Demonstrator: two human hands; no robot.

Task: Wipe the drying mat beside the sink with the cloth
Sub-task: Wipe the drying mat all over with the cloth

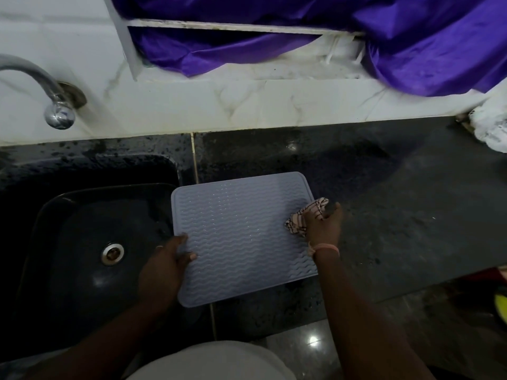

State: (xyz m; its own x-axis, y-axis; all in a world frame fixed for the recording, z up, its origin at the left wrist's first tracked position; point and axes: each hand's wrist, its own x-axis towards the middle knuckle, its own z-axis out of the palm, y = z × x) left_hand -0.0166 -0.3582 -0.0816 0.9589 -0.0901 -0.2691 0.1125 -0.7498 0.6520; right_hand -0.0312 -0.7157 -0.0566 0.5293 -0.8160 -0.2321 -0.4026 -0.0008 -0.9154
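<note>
The left hand [162,266] pinches the mat's [241,237] left edge beside the sink [90,242]; the right hand [323,226] grips the cloth [304,218] at its right edge.

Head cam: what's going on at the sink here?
A person is wiping a grey ridged drying mat that lies on the dark counter right of the sink, its left edge reaching over the basin. The left hand holds the mat's left edge, thumb on top. The right hand grips a bunched striped cloth at the mat's right edge. Most of the mat lies uncovered between the hands.
</note>
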